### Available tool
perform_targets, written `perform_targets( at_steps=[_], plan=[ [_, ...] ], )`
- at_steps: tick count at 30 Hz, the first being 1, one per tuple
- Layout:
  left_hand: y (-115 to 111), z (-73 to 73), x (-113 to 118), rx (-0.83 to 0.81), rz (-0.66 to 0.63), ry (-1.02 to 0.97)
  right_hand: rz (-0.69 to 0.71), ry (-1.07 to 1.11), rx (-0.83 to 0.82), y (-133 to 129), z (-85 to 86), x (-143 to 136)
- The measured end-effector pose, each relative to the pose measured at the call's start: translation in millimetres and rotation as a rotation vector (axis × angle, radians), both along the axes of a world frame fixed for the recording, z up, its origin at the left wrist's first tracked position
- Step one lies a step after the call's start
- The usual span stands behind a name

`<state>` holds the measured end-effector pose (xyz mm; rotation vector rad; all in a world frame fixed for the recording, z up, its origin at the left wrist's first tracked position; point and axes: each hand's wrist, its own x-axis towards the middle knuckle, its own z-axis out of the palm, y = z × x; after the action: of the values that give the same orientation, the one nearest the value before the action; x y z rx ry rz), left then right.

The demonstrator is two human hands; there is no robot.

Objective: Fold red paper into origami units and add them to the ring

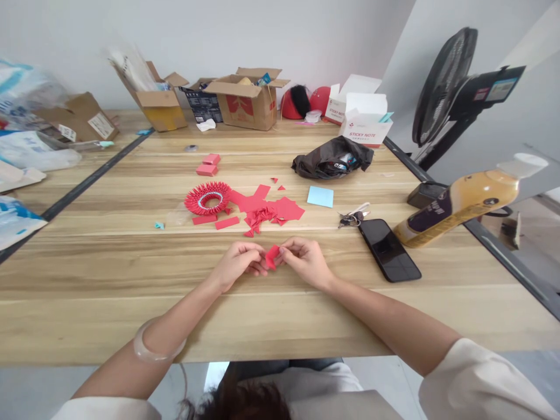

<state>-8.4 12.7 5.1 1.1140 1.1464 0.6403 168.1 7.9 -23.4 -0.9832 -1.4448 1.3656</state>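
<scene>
Close to the near side of the table (109, 303), a small red paper piece (272, 256) is sitting between the two hands, just above the wood. The left hand (245, 261) is gripping its left side with the fingertips, and the right hand (304, 261) is pinching its right edge between thumb and finger, so both are closing on the same piece. It is showing a bend and is probably going to be very light, thin and easily creased, more likely to tear or slip than to resist. Edges and corners are offering the best hold, with a gentle pinch that is not crushing the middle.

Just beyond the hands, loose red scraps (286, 209) are lying in an overlapping heap, and a spiky red ring (193, 201) is resting to their left, probably crushing easily if leaned on. Two red blocks (207, 170) are lying farther back. Blue notes (320, 197) are lying right of the scraps, with a black bag (321, 162) slumping behind. Keys (350, 219), a phone (389, 251) and a leaning bottle (450, 204) are crowding the right side. Nothing is blocking the grip itself; the scraps are limiting forward movement most.
</scene>
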Motion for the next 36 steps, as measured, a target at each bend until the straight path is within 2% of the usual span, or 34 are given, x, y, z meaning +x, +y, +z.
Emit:
perform_targets(
  at_steps=[3,9,14,20,22,25,30,36],
  plan=[
    [-1.6,1.4,2.4,0.029,-0.006,0.027,-0.013,-0.006,-0.029,-1.5,-0.9,-1.3],
    [-3.0,0.7,4.8,0.086,-0.052,-0.043,-0.077,-0.012,-0.033,-3.2,-0.3,-2.7],
    [-0.9,-3.2,2.7,0.182,-0.035,0.060,-0.113,-0.104,0.037,-3.1,0.3,-1.6],
    [-1.0,-5.5,1.5,0.305,-0.021,0.201,-0.068,-0.186,0.135,-5.0,-2.0,-2.4],
    [-1.4,-5.1,1.8,0.270,-0.010,0.182,-0.063,-0.189,0.151,-5.3,-3.8,-2.7],
    [-1.1,-3.5,1.7,0.133,0.058,0.064,-0.066,-0.210,0.217,-5.3,-5.3,-1.7],
    [0.6,0.6,0.0,-0.073,0.127,-0.092,-0.095,-0.429,0.484,-4.8,-5.6,3.2],
    [0.8,3.7,0.0,-0.125,0.109,-0.138,0.004,-0.505,0.733,-3.2,-8.4,7.1]
  ],
)
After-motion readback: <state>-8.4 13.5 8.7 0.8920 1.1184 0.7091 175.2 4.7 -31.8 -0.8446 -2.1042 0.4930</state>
